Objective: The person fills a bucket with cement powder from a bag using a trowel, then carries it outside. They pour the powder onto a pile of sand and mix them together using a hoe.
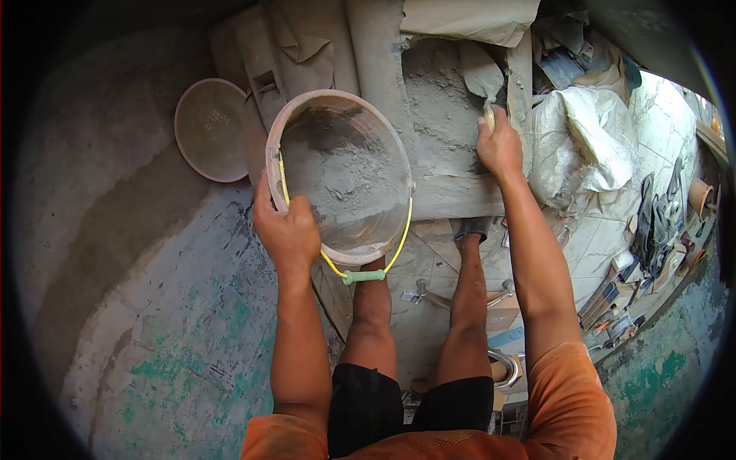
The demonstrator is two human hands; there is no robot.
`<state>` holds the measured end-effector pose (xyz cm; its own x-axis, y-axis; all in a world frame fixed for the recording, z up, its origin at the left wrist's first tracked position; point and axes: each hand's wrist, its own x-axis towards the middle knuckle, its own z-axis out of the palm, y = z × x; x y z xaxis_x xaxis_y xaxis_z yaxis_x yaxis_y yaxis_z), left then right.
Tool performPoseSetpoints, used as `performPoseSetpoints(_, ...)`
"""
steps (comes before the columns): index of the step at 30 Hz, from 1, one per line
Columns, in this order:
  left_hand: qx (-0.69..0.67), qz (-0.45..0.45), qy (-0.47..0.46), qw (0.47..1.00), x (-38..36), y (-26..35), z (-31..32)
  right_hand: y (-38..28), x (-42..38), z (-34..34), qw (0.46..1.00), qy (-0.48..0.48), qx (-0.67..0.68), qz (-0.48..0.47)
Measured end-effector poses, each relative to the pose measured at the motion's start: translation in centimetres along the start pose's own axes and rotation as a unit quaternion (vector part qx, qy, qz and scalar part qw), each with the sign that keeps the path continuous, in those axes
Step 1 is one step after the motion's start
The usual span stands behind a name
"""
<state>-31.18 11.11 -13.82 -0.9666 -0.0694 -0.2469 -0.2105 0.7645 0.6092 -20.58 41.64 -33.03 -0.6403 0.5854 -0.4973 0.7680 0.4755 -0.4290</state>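
A round bucket with grey powdery material inside is tilted so its opening faces me. My left hand is closed on the bucket's left rim. The yellow wire handle with its green grip hangs at the lower edge. At the upper right my right hand is wrapped round the handle of a trowel. Its blade rests at the grey mix inside an open paper-edged bag or box, right of the bucket.
A round shallow pan lies at the left. White woven sacks are bunched on the right. Beyond them are tools and clutter along the tiled floor. My legs stand below the bucket, near a metal ring.
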Motion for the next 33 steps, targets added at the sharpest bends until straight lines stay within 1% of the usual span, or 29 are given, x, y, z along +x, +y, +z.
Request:
performPoseSetpoints(3,-0.002,0.019,-0.002,1.0,0.1,0.1,0.1,-0.3,1.9,3.9,1.0,-0.028,0.009,0.007)
performPoseSetpoints(4,0.002,0.02,-0.001,1.0,0.2,0.0,0.2,-0.5,2.0,4.0,0.994,-0.099,-0.053,-0.007)
performPoseSetpoints(5,0.0,0.022,0.002,1.0,0.3,-0.2,0.3,-0.8,1.6,4.5,0.994,-0.099,-0.049,-0.004)
performPoseSetpoints(7,0.001,0.021,0.002,1.0,0.4,-0.3,0.3,-1.1,0.6,5.0,0.99,-0.135,-0.031,-0.009)
performPoseSetpoints(9,0.004,-0.015,-0.021,1.0,0.6,0.1,0.1,-0.1,0.3,4.8,0.987,-0.159,-0.033,-0.014)
performPoseSetpoints(11,-0.002,-0.003,-0.014,1.0,0.8,-0.3,0.2,1.2,1.2,4.5,0.966,-0.23,-0.043,-0.111)
performPoseSetpoints(12,-0.01,0.005,-0.008,1.0,0.7,-0.4,0.3,1.3,1.7,3.9,0.966,-0.23,-0.044,-0.113)
performPoseSetpoints(14,-0.005,-0.008,-0.012,1.0,0.4,-0.3,0.2,1.8,2.1,2.5,0.947,-0.274,-0.007,-0.166)
performPoseSetpoints(18,0.017,-0.011,-0.009,1.0,0.6,0.5,0.2,2.7,0.4,1.0,0.952,-0.25,0.027,-0.177)
performPoseSetpoints(20,0.02,-0.006,-0.005,1.0,0.8,0.2,0.2,2.8,-1.4,-0.1,0.964,-0.189,0.071,-0.174)
performPoseSetpoints(21,0.021,-0.003,-0.003,1.0,0.9,0.1,0.3,2.4,-2.6,-0.9,0.964,-0.189,0.071,-0.175)
performPoseSetpoints(23,0.019,-0.011,-0.004,1.0,1.0,0.0,0.4,1.0,-5.5,-2.8,0.975,-0.137,0.101,-0.146)
performPoseSetpoints(27,0.026,-0.017,0.001,1.0,1.2,-0.1,0.5,-2.0,-10.9,-4.0,0.979,-0.131,0.086,-0.129)
performPoseSetpoints(29,0.031,-0.012,-0.002,0.999,1.3,0.6,0.4,-3.9,-13.6,-3.5,0.973,-0.124,0.034,-0.191)
performPoseSetpoints(30,0.037,-0.005,-0.004,0.999,1.2,0.9,0.4,-4.9,-14.5,-3.5,0.974,-0.123,0.033,-0.189)
performPoseSetpoints(32,0.03,0.006,-0.001,1.0,1.2,1.0,0.7,-6.4,-15.6,-3.6,0.937,-0.238,-0.058,-0.251)
performPoseSetpoints(33,0.025,0.016,0.003,1.0,1.3,0.8,0.6,-6.3,-15.8,-3.6,0.938,-0.237,-0.055,-0.248)
